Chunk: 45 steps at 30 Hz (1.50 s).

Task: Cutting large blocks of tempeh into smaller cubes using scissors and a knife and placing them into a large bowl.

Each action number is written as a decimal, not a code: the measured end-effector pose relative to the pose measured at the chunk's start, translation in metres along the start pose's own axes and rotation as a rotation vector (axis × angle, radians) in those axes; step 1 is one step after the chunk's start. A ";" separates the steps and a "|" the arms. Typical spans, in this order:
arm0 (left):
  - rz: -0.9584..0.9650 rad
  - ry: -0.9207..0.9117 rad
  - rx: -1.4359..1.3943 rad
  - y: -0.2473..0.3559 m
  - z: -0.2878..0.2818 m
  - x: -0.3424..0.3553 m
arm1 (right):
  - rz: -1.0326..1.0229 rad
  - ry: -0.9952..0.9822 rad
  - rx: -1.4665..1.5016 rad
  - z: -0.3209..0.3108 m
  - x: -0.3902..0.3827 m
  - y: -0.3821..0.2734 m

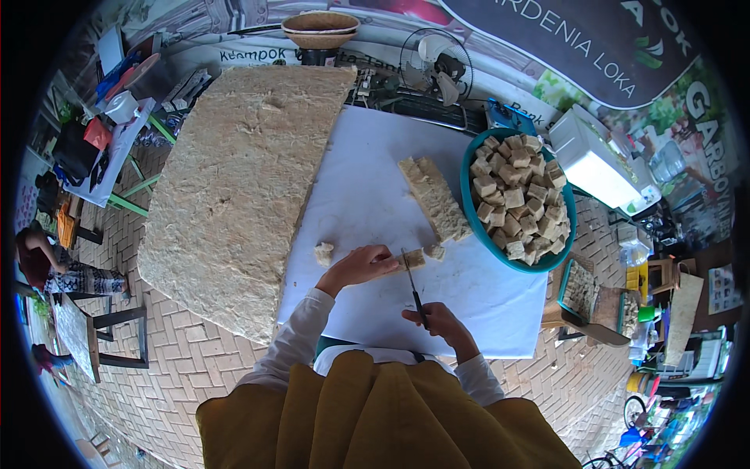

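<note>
My right hand [444, 327] grips the black handle of a knife [415, 291], its narrow blade pointing away from me across a short beige fibrous strip [413, 259]. On the near end of that strip, left of the blade, rest the closed fingers of my left hand [361, 266]; they partly hide it. A small cut-off cube [435, 252] lies just right of the strip. Farther off is a longer beige fibrous bar [434, 199], apart from both hands. A loose chunk [323, 253] sits to the left of my left hand.
A huge beige fibrous slab [234, 180] covers the left of the white-covered table [359, 164]. At right, a teal basin [573, 227] is heaped with beige cubes. Behind stand a fan [436, 69] and a woven basket [320, 30]. Another person [48, 262] is at far left.
</note>
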<state>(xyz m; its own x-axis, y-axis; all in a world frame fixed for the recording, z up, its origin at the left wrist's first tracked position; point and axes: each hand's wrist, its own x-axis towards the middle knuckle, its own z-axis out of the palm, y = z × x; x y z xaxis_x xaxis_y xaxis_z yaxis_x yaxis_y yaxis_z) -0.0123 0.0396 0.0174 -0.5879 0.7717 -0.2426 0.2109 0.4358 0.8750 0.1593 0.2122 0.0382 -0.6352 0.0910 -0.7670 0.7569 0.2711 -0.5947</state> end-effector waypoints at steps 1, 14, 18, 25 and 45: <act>0.044 -0.002 -0.029 -0.001 0.000 0.002 | -0.009 -0.006 0.007 -0.001 0.000 -0.001; 0.151 0.066 -0.099 0.018 -0.001 0.002 | -0.095 0.016 -0.002 0.004 0.009 0.005; 0.146 0.086 -0.045 0.015 -0.002 0.002 | -0.058 0.075 -0.005 0.008 0.012 0.006; 0.187 0.136 0.001 0.006 -0.006 -0.001 | -0.058 0.127 -0.022 0.022 0.016 -0.002; 0.242 0.188 0.473 -0.019 -0.019 -0.011 | 0.074 0.330 0.061 0.043 0.029 -0.015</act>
<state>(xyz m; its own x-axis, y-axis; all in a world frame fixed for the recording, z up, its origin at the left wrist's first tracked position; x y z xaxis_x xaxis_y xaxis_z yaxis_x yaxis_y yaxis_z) -0.0244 0.0141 0.0115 -0.5991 0.7985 0.0588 0.6591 0.4502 0.6024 0.1361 0.1696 0.0145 -0.5865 0.4160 -0.6949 0.8040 0.1956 -0.5615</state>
